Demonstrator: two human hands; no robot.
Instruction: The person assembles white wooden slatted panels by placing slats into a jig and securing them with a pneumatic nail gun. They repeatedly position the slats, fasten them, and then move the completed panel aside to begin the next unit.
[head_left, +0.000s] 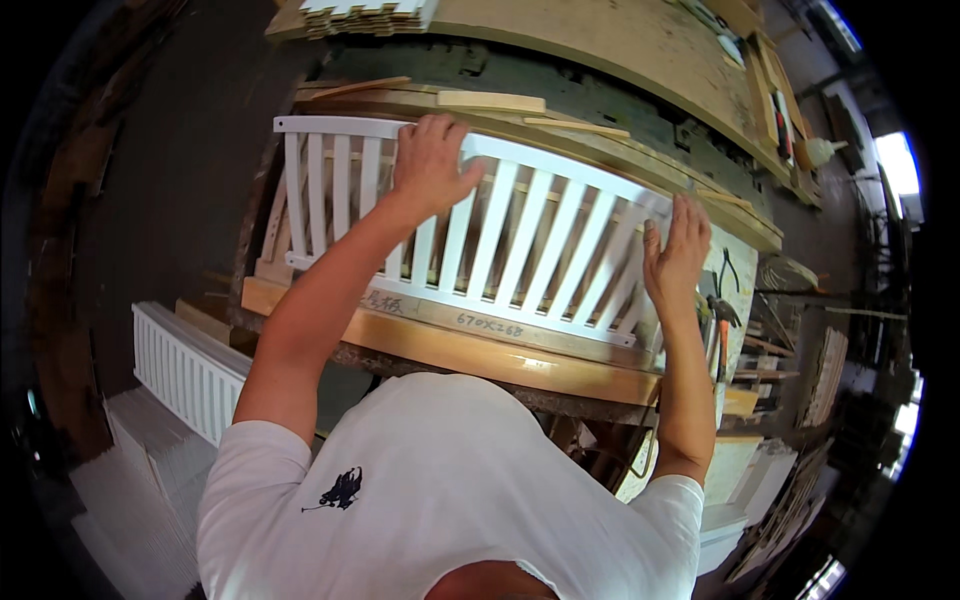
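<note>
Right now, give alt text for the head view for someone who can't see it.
A person's bare left hand rests on the far rail of a white, slatted rectangular panel, with the bare right hand at its right end. An orange-brown wooden bar runs along the near side.

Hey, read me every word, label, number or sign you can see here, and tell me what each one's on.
Wooden strip along the near side of the white slatted panel: dark handwritten characters beside the left forearm, then a handwritten size-like marking; I won't copy either out.
White shirt: a dark picture emblem, no lettering I can make out.
Elsewhere: nothing legible.
</note>
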